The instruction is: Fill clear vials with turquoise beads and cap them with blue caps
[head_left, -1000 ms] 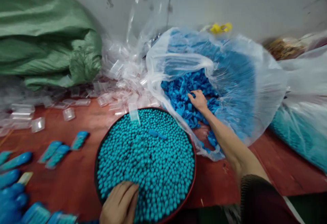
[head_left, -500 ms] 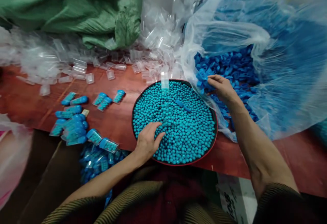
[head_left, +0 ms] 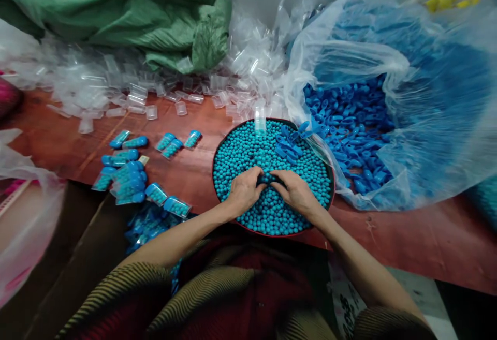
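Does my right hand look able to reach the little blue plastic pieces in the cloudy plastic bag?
Probably yes: the bag gapes open nearby, with the little blue pieces loose inside. But your right hand looks busy pinching a small dark-blue thing with your left hand.

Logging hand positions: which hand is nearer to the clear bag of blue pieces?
Right. The right hand is over the beads, left of the bag; the left hand is farther left, also over them.
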The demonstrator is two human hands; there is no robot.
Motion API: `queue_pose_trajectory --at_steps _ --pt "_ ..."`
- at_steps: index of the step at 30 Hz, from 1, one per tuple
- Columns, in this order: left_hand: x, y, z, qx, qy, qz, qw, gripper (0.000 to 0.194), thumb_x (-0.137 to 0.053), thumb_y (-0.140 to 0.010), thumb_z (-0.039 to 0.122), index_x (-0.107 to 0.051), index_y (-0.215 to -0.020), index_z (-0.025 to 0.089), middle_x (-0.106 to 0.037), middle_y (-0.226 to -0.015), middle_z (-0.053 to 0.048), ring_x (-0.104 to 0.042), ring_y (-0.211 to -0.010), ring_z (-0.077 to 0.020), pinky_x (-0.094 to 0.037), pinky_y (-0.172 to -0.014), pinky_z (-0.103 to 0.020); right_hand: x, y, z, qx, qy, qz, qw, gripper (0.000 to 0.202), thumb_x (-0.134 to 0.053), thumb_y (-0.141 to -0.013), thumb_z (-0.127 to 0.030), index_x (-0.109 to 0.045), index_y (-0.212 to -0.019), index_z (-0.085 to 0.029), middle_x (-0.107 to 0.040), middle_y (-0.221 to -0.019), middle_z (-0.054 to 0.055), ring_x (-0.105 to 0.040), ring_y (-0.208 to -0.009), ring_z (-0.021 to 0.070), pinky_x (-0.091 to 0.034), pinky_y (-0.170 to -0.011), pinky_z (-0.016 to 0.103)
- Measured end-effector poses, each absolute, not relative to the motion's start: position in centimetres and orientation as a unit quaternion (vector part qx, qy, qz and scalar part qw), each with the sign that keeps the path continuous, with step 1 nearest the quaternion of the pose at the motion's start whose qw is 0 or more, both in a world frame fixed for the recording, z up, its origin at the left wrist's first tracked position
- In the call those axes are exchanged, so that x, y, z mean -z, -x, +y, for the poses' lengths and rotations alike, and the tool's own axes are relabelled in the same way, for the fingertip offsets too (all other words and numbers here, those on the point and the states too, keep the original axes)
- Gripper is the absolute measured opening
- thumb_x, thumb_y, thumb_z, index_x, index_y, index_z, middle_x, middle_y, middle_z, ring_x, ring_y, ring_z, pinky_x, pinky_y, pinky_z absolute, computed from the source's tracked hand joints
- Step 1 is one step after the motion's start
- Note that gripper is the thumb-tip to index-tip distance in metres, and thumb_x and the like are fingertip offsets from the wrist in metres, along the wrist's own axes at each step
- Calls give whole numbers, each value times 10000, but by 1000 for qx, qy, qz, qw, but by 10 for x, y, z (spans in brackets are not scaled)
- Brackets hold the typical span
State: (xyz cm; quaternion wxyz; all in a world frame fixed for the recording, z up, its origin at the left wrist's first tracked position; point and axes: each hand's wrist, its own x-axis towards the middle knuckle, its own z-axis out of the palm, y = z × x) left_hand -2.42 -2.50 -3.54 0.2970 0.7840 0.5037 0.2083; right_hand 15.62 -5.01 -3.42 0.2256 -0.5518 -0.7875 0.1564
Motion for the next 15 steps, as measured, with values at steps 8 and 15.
queue_pose_trajectory --at_steps 8,15 --pt "29 27 -15 -234 -798 456 318 136 -624 -772 204 -586 -900 177 -641 -908 -40 -586 -894 -198 -453 -842 -326 30 -161 -45 -215 475 -809 271 311 -517 -885 -253 -556 -1193 -264 -650 -1096 70 -597 -1031 220 -454 -903 399" --pt "17 38 -15 -221 -770 445 399 147 -555 -790 201 -531 -934 192 -608 -868 -5 -571 -812 -169 -435 -786 -301 24 -166 -42 -224 501 -805 226 154 -512 -879 -264 -611 -990 -226 -666 -925 49 -629 -854 193 -491 -774 319"
